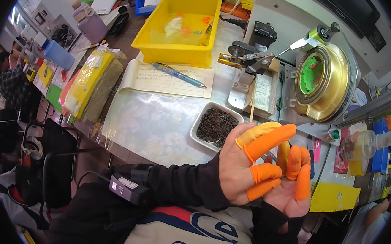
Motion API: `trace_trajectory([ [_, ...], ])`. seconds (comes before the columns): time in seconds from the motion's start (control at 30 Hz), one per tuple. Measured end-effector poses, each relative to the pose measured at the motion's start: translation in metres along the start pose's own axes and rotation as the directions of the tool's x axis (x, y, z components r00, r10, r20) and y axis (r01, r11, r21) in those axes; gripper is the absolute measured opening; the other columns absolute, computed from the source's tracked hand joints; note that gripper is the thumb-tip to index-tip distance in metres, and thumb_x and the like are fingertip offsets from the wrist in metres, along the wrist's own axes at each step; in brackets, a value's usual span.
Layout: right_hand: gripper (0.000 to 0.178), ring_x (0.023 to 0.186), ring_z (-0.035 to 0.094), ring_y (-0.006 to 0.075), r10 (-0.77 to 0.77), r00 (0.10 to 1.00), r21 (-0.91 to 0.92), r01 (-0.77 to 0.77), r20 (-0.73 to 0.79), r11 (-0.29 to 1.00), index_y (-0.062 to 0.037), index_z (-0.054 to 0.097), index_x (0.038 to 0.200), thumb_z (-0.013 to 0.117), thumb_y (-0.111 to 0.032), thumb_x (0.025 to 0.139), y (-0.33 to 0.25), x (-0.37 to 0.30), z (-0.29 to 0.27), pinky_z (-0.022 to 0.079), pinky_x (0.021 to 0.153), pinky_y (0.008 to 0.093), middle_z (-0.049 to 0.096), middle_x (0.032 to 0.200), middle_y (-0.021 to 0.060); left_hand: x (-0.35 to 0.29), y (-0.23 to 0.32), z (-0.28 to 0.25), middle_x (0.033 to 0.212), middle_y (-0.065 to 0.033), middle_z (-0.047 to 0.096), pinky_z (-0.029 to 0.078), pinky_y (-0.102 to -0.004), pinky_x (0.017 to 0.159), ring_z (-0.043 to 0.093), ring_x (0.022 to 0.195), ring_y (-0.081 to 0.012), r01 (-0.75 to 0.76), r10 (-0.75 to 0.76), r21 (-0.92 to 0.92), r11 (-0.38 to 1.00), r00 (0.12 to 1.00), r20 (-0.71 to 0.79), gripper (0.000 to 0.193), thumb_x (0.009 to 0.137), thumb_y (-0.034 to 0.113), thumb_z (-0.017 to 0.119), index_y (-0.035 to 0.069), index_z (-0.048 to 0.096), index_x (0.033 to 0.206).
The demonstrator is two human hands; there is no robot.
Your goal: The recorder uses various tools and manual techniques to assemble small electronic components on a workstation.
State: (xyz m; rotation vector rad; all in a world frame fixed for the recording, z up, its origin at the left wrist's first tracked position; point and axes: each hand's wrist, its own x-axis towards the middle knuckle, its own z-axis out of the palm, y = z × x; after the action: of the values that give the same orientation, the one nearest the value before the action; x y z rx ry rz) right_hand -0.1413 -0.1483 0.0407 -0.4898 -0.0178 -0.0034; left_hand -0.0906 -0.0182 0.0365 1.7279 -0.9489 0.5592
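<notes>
Both hands meet at the lower right, close over the bench edge, in orange and yellow rubber finger cots. My left hand (242, 174) has its index finger stretched to the right and its lower fingers curled inward. Facing it, my right hand (291, 189) has its fingers bent upward and brought together. Whatever lies between the fingertips is hidden or too small to make out. Just left of them stands a white tray (195, 140) heaped with thin, dark, curved metal pieces (216, 126). A thin wooden stick (253, 101) rises behind my left hand.
A machine with a round brass-coloured drum (325, 81) stands at the right, its metal arm (288, 51) reaching left. Farther back are a yellow bin (173, 51), an open notebook (139, 78) and a blue pen (183, 76). Wrapped packets (93, 84) lie left; a yellow sheet (336, 198) lies right.
</notes>
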Motion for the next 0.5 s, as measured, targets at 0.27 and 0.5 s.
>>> trace_trajectory([
  [0.27, 0.031, 0.107, 0.044, 0.0266, -0.021, 0.999, -0.082, 0.023, 0.025, 0.996, -0.0074, 0.038, 0.115, 0.034, -0.024, 0.088, -0.0013, -0.0024, -0.0041, 0.028, 0.095, 0.0437, 0.049, 0.111, 0.0159, 0.0013, 0.0029, -0.0037, 0.116, -0.0246, 0.041, 0.03, -0.0447, 0.085, 0.042, 0.101, -0.0373, 0.049, -0.051, -0.063, 0.997, 0.998, -0.021, 0.022, 0.061, 0.009, 0.065, 0.007, 0.054, 0.08],
  [0.5, 0.03, 0.105, 0.045, 0.03, -0.049, 0.999, -0.114, 0.05, 0.006, 0.992, -0.0079, 0.039, 0.114, 0.037, -0.023, 0.088, -0.0016, -0.0032, -0.0032, 0.03, 0.093, 0.0446, 0.05, 0.11, 0.017, -0.0012, -0.0024, -0.0026, 0.118, -0.0222, 0.04, 0.03, -0.0427, 0.084, 0.042, 0.102, -0.0347, 0.099, -0.098, -0.098, 0.99, 0.995, 0.015, 0.021, 0.063, 0.011, 0.065, 0.009, 0.055, 0.081],
])
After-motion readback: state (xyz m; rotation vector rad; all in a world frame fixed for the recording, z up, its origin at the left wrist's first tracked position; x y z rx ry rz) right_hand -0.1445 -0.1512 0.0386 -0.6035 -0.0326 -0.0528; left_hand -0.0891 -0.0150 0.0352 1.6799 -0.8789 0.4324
